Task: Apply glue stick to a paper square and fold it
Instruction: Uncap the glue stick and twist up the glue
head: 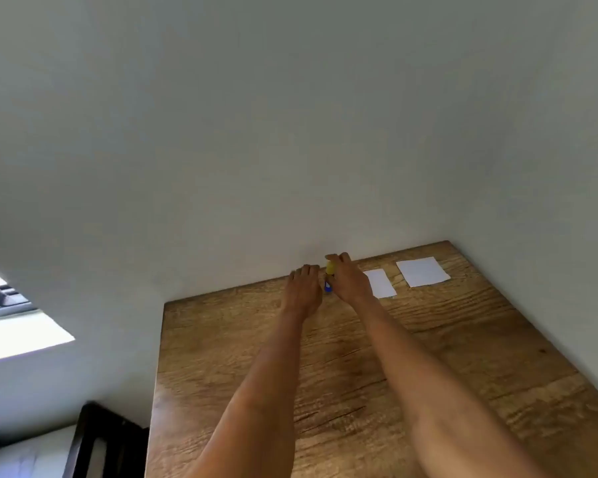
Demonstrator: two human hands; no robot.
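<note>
My right hand (pixel 347 279) curls round the glue stick (pixel 329 276), left hand (pixel 302 289) relaxed and holding nothing (I think), so one-handed uncapping could topple it against the wall (pixel 290 132).

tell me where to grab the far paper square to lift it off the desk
Take the paper square by its near right corner, coming from the right. It lies flat on the desk, so a fingertip must slide under an edge; that corner is free, while the other paper and right hand crowd its left.

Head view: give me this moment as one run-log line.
right hand: grips glue stick | left hand: beside it, grip unclear | paper squares: flat on wooden table, unglued
</note>
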